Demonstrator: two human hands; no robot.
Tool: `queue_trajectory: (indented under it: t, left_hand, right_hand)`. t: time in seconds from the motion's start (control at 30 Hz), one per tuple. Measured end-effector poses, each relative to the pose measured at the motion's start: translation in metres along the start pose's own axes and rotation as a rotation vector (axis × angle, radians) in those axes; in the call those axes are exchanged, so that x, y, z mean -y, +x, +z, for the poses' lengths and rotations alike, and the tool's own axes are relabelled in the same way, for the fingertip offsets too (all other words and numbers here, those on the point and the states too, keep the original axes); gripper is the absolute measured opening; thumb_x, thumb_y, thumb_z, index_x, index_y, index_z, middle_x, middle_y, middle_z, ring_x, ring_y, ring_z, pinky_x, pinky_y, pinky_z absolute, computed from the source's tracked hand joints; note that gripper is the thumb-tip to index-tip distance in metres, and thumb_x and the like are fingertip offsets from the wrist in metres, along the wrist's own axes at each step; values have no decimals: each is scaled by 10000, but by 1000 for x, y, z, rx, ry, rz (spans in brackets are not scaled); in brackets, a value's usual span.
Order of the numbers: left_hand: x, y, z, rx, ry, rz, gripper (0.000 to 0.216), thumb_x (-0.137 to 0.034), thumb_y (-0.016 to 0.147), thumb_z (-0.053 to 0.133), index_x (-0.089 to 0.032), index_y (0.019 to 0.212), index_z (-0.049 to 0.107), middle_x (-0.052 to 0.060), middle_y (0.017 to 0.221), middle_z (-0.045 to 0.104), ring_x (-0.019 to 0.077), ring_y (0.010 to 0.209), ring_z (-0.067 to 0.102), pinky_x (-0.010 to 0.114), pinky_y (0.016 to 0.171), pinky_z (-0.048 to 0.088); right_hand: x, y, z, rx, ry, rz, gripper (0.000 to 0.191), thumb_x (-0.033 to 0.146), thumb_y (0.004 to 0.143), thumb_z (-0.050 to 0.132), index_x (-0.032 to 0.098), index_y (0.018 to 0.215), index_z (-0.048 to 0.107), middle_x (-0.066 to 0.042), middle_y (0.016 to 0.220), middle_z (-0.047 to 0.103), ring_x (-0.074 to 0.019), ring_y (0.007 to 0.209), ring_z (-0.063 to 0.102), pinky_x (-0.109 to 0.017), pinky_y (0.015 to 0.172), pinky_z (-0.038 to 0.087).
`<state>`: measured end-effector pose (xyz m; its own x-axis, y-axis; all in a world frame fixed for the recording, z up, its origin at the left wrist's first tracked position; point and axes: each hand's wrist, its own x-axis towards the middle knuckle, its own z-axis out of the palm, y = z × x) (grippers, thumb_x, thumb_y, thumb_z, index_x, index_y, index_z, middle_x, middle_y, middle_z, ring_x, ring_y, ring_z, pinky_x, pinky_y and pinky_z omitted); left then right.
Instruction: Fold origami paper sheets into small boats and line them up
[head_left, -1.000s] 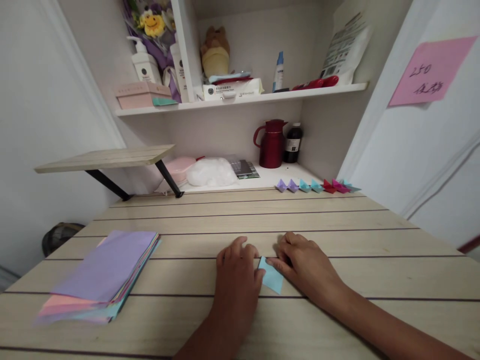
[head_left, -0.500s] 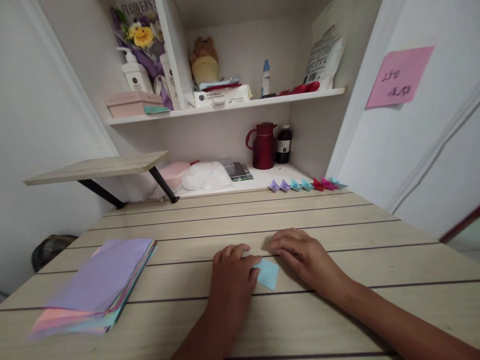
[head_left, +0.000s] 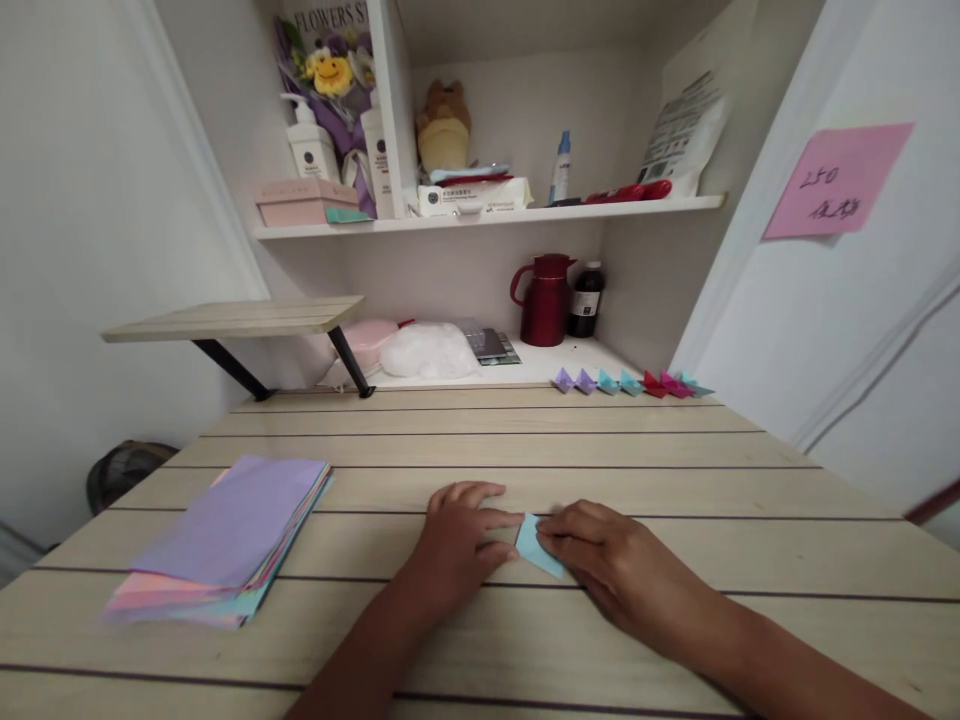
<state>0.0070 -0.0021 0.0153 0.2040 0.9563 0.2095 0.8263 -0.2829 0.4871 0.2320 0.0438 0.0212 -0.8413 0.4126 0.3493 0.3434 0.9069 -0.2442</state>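
Observation:
A small piece of light blue origami paper (head_left: 534, 550), apparently folded, lies on the wooden desk between my hands. The bunched fingers of my right hand (head_left: 611, 560) are closed on its right part and cover that side. My left hand (head_left: 463, 530) is open at the paper's left edge, fingers apart, with the index fingertip and thumb close to the edge. Whether those tips touch the paper, I cannot tell.
A stack of coloured paper (head_left: 232, 530) lies at the left of the desk (head_left: 420, 440). Several small folded paper figures (head_left: 630, 383) line the back right edge. Behind stand a red jug (head_left: 546, 305) and a dark bottle (head_left: 586, 300). A raised wooden shelf (head_left: 240, 315) is at back left.
My right hand has come down and left onto the paper's right side. My left hand has eased off the paper's left part, its fingers spreading. The camera view has shifted slightly.

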Motion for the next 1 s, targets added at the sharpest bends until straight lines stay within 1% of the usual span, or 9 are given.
queue_trajectory:
  t: [0.17,0.23,0.33,0.4,0.5,0.67,0.73,0.83,1.0]
  left_hand:
    - [9,5,0,-40,-29,70,235,-334,918,523,-388,1070,694,-9,1253,631,205,1156,530,435,1016,326]
    - [9,7,1,-79,-44,59,239,-316,895,565,-338,1102,682,4,1205,657,208,1127,550,419,1001,346]
    - [6,7,0,-102,-70,51,321,-258,839,643,-297,1157,646,11,1168,673,211,1114,559,396,990,364]
    - [5,7,0,-112,-83,45,314,-244,817,671,-289,1127,656,11,1147,681,212,1106,564,389,982,368]
    - [4,6,0,-126,-99,42,277,-272,800,700,-275,1076,673,10,1107,696,216,1085,574,383,962,377]
    - [7,7,4,-122,-74,56,331,-257,771,730,-276,1094,657,10,1108,692,223,1077,570,385,935,383]
    - [8,8,5,-121,-60,56,371,-253,750,749,-278,1106,648,12,1123,682,230,1084,562,396,938,378]
    - [7,8,5,-110,-62,59,416,-243,724,770,-280,1117,638,12,1146,667,233,1097,552,404,943,372]
    - [4,6,3,-85,-77,64,376,-231,725,768,-272,1079,651,2,1149,664,227,1105,548,403,962,358]
  right_hand:
    - [3,1,-3,-7,60,73,250,179,936,473,231,1076,673,-61,1090,679,-213,983,586,-348,859,482]
    - [3,5,-5,-5,101,103,222,190,931,487,229,1025,685,-50,1074,686,-204,984,589,-336,868,470]
    - [-1,15,-7,16,193,170,158,210,901,547,215,831,689,-30,939,701,-181,893,609,-303,811,466]
    - [-5,23,-5,7,257,256,167,211,832,636,193,666,630,-20,834,682,-163,791,609,-276,731,458]
    - [-6,33,2,-18,278,363,213,202,743,704,183,592,556,-4,749,622,-146,691,576,-258,636,414]
    - [-2,39,11,-25,360,413,196,170,723,666,202,660,484,47,650,524,-121,605,481,-239,563,342]
    - [-1,39,12,-40,423,421,185,126,707,645,217,778,500,50,713,514,-121,630,473,-231,574,361]
    - [-3,37,13,-48,427,441,310,107,690,643,234,948,528,25,868,495,-124,686,490,-240,629,405]
    - [-10,35,14,4,294,466,168,197,714,678,230,835,565,-2,964,476,-144,751,517,-265,674,402]
